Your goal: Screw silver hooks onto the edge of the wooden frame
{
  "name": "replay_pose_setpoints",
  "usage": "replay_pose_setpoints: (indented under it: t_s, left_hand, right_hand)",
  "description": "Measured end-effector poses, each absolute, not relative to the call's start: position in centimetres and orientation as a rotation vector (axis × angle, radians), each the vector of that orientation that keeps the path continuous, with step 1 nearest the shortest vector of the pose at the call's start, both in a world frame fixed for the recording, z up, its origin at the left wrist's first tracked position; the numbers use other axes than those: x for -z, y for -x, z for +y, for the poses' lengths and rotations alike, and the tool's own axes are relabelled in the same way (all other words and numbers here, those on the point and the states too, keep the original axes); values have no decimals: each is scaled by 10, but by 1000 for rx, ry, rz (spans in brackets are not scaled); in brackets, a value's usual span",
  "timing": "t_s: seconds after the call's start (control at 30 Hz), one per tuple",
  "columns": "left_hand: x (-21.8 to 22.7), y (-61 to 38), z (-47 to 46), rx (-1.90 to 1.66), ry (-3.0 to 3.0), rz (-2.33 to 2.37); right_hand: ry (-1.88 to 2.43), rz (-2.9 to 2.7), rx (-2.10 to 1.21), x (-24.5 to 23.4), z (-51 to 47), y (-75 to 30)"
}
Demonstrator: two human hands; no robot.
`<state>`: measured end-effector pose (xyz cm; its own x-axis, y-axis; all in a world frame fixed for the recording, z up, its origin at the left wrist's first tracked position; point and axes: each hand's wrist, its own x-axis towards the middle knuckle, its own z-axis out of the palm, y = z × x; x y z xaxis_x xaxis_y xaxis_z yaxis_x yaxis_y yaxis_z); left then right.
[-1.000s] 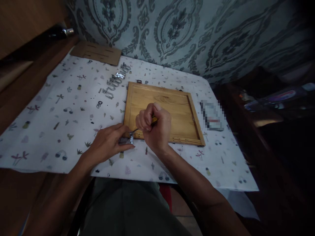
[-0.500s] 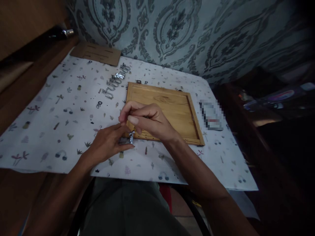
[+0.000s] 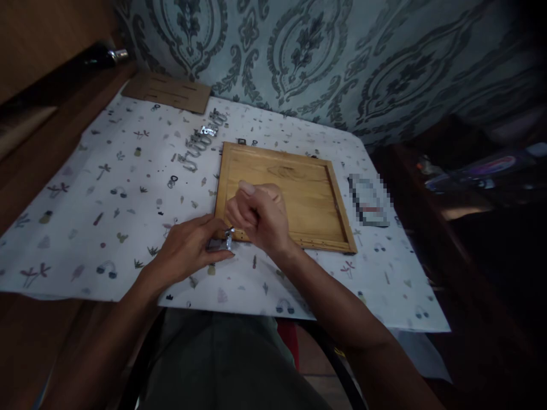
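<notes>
A square wooden tray-like board (image 3: pixel 299 188) lies on a patterned white paper sheet (image 3: pixel 106 228). My left hand (image 3: pixel 188 247) pinches a small shiny metal fitting (image 3: pixel 226 242) against the board's near left corner. My right hand (image 3: pixel 258 216) is closed in a fist just right of that fitting, over the board's near edge. A screwdriver seen in that hand a second ago is hidden by the fingers now.
A row of several more metal fittings (image 3: pixel 199 142) lies left of the board's far corner. A brown cardboard piece (image 3: pixel 168 91) sits at the far left. A small dark flat object (image 3: pixel 370 199) lies right of the board. Patterned wall behind; dark shelving at right.
My right hand opened its fingers over the fitting half a second ago, then curled back into a fist slightly lower and to the left. My left hand stayed on the fitting.
</notes>
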<state>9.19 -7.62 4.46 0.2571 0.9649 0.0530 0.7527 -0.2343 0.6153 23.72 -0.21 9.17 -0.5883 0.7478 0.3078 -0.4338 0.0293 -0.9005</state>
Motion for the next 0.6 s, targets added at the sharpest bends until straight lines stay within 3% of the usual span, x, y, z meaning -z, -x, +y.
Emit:
replay_pose_setpoints:
  t_s: [0.6]
  left_hand:
    - [-45, -92, -76, -575, -2074, 1579]
  right_hand:
    - [487, -1246, -1556, -91, -13, -232]
